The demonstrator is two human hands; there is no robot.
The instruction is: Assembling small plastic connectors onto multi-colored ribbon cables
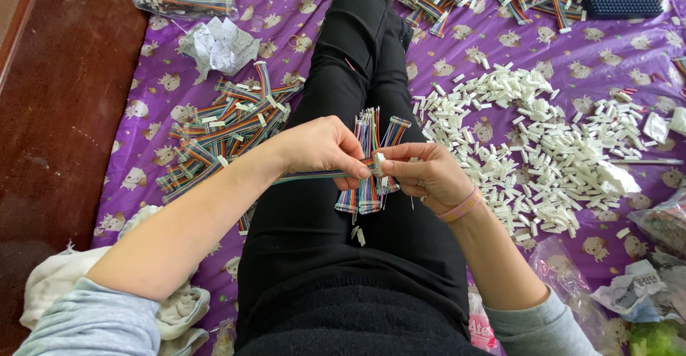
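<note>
Head view showed left hand [321, 149] pinching a ribbon cable [314, 176], right hand [421, 174] pinching a white connector [379, 163]; loose connectors [550, 156] at three o'clock; align squarely before pressing.

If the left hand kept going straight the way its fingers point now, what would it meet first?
The left hand points right, so it would almost at once meet the right hand, which pinches the same rainbow ribbon cable; the fingertips look nearly touching already.

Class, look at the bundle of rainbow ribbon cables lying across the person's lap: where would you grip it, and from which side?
Grip the bundle of ribbon cables around its middle, coming from above. It lies lengthwise along the legs, its ends fan out loosely, and the left hand and right hand already crowd its sides.
</note>
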